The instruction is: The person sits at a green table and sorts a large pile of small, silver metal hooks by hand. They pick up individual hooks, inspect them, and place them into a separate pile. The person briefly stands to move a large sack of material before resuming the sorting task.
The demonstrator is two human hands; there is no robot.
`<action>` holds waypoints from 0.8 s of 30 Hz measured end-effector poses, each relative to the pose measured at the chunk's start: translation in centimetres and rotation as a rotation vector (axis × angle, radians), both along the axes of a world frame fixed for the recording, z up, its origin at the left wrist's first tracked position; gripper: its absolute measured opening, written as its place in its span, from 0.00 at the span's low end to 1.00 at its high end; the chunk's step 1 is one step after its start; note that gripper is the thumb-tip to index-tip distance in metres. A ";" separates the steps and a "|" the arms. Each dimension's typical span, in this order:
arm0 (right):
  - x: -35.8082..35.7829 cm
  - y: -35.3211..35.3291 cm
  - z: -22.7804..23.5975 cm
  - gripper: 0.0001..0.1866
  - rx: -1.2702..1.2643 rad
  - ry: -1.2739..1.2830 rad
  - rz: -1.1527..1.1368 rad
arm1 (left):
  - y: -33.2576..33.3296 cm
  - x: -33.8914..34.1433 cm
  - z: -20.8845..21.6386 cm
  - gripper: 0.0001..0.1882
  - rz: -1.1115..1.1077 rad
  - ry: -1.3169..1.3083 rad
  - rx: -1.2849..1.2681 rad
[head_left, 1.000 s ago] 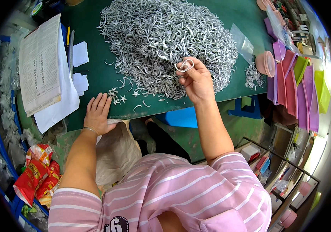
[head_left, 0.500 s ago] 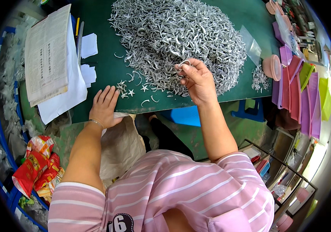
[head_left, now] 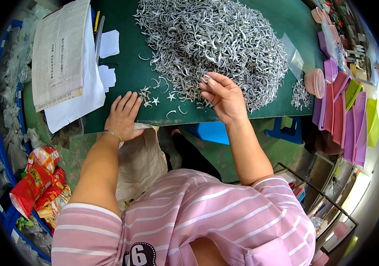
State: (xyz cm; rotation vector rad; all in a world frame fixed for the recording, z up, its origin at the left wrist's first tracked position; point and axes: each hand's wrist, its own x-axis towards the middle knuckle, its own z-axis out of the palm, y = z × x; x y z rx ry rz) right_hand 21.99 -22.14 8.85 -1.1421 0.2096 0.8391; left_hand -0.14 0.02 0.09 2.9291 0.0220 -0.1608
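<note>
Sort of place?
Probably a small workshop: a heap of small silvery pieces on a green table, with coloured plastic bins clustered at the right.

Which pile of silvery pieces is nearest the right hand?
The large pile: the right hand overlaps its near edge in view, while the small pile lies apart beside a pink tub.
</note>
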 end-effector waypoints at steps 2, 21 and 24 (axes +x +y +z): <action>-0.2 0.3 0.4 0.13 -0.025 0.000 0.003 | 0.0 0.0 -0.2 0.53 0.001 -0.017 -0.010; -5.3 -2.4 -6.7 0.05 -0.536 -0.351 0.161 | 0.0 0.0 -0.1 0.55 -0.003 -0.069 -0.067; -5.3 -2.2 -6.3 0.05 -0.677 -0.657 0.227 | 0.2 0.2 0.0 0.55 -0.004 -0.049 -0.065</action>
